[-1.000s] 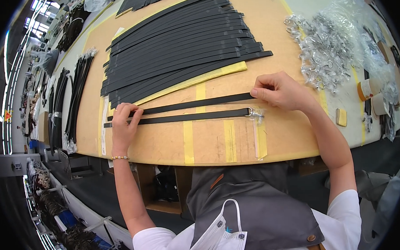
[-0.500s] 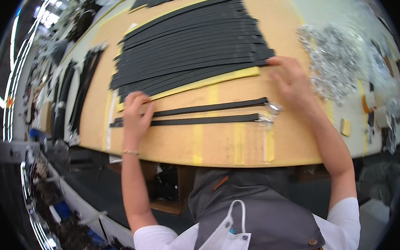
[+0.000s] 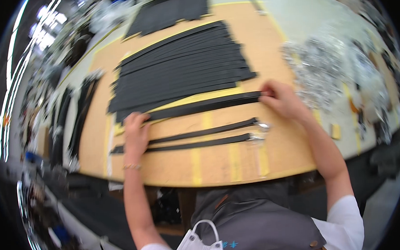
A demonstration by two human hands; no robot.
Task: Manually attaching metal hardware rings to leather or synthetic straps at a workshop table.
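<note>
A black strap (image 3: 203,106) stretches between my two hands, just in front of a row of overlapping black straps (image 3: 179,67). Its right end is pinched by my right hand (image 3: 278,99). At its left end, my left hand (image 3: 137,133) has its fingers closed on it. Nearer to me lie two more black straps, an upper one (image 3: 200,133) and a lower one (image 3: 196,144), with shiny silver pieces (image 3: 257,135) at their right ends. My left hand and wrist cover part of both.
A heap of shiny silver pieces (image 3: 317,71) lies on the right of the table (image 3: 279,161). Beside it sits a small yellow block (image 3: 335,131). Bundles of black straps (image 3: 84,113) are on the left, and another black stack (image 3: 169,11) lies at the back.
One strap has come off the front of the row toward me, held at both ends. My right hand has closed on its right end. The whole view has shifted.
</note>
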